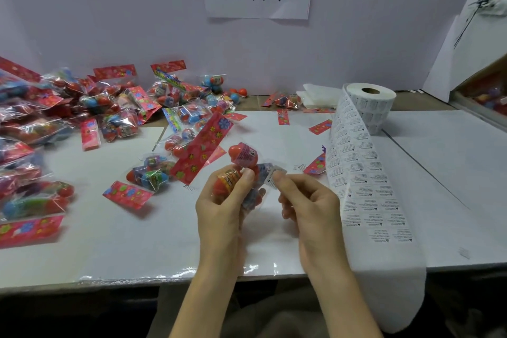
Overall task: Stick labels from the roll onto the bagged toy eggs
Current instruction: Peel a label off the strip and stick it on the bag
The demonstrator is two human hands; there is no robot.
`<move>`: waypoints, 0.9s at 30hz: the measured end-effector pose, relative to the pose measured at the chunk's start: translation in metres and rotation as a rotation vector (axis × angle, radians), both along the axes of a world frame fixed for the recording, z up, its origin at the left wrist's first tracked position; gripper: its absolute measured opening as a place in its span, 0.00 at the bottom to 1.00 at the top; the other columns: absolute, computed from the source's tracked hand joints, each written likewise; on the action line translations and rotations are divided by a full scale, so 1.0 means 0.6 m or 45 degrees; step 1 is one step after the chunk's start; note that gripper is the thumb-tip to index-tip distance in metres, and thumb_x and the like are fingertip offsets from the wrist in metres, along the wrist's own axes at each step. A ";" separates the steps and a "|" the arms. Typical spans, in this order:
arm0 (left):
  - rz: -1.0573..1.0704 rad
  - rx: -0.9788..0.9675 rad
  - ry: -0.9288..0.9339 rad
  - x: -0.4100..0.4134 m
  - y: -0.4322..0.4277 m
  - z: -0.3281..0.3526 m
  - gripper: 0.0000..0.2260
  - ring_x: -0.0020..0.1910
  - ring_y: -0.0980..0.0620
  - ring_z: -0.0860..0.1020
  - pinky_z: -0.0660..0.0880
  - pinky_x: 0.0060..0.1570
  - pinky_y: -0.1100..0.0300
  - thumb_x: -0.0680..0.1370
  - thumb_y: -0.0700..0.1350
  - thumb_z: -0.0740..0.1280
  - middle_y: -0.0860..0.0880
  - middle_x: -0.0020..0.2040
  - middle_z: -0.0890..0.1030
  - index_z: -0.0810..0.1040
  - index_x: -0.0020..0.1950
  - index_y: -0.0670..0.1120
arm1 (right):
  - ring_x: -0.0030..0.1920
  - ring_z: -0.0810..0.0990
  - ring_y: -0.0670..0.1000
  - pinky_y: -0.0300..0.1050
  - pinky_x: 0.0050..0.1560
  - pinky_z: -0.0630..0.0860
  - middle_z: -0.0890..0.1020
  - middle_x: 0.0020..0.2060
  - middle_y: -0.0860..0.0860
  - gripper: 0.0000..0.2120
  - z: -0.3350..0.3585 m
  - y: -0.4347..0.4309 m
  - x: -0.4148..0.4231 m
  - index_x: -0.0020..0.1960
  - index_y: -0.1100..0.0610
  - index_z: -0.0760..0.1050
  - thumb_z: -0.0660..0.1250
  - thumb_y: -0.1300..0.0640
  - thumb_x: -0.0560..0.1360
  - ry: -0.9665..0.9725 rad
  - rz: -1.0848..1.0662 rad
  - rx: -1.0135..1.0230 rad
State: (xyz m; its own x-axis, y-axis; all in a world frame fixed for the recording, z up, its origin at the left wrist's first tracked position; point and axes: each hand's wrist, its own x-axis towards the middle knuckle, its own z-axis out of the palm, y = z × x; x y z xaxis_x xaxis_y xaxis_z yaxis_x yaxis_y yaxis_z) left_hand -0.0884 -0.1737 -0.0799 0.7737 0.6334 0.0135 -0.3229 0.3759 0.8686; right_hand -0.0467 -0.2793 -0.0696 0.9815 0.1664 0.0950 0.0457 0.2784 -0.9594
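Left hand (219, 202) grips one crinkly clear bag (253, 198) holding three glossy plastic eggs (242, 155). Right hand (306, 197) pinches one rectangular paper label (274, 177).

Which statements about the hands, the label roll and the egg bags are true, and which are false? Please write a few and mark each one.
1. The left hand holds a bag of toy eggs. True.
2. The right hand holds nothing. False: it pinches a label beside the bag.
3. The label roll stands upright at the back right of the table, and its strip trails over the front edge. True.
4. The pile of bagged eggs lies to the right of the roll. False: it lies on the left side of the table.
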 end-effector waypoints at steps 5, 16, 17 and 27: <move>-0.020 0.032 -0.026 -0.001 0.000 -0.001 0.18 0.45 0.44 0.84 0.83 0.49 0.52 0.70 0.47 0.76 0.39 0.50 0.85 0.82 0.57 0.41 | 0.29 0.71 0.44 0.35 0.30 0.70 0.77 0.27 0.48 0.07 -0.005 0.010 -0.001 0.38 0.54 0.85 0.78 0.51 0.71 -0.012 -0.057 -0.042; -0.047 0.066 -0.064 -0.001 0.001 -0.007 0.19 0.38 0.48 0.82 0.79 0.39 0.62 0.70 0.46 0.77 0.41 0.45 0.85 0.81 0.57 0.40 | 0.30 0.74 0.42 0.35 0.33 0.72 0.80 0.28 0.45 0.07 -0.016 0.020 0.004 0.39 0.53 0.85 0.79 0.51 0.70 -0.087 -0.171 -0.091; -0.049 0.068 -0.065 -0.001 0.001 -0.007 0.19 0.38 0.48 0.82 0.79 0.39 0.62 0.70 0.46 0.77 0.41 0.45 0.85 0.80 0.57 0.39 | 0.30 0.74 0.43 0.35 0.33 0.72 0.81 0.29 0.45 0.07 -0.017 0.020 0.004 0.39 0.52 0.85 0.79 0.50 0.70 -0.098 -0.189 -0.110; -0.025 0.128 -0.039 -0.004 -0.001 -0.003 0.20 0.39 0.46 0.83 0.81 0.41 0.59 0.67 0.47 0.78 0.38 0.49 0.84 0.81 0.55 0.42 | 0.32 0.77 0.42 0.34 0.35 0.74 0.83 0.32 0.45 0.09 -0.024 0.021 0.005 0.38 0.50 0.83 0.78 0.46 0.70 -0.187 -0.280 -0.225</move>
State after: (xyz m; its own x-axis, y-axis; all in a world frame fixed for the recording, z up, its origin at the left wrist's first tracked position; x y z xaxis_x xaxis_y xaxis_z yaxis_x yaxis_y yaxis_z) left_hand -0.0907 -0.1745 -0.0816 0.7844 0.6122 0.0997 -0.3429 0.2942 0.8921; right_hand -0.0434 -0.2666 -0.0840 0.9736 -0.0215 0.2271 0.2281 0.0762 -0.9707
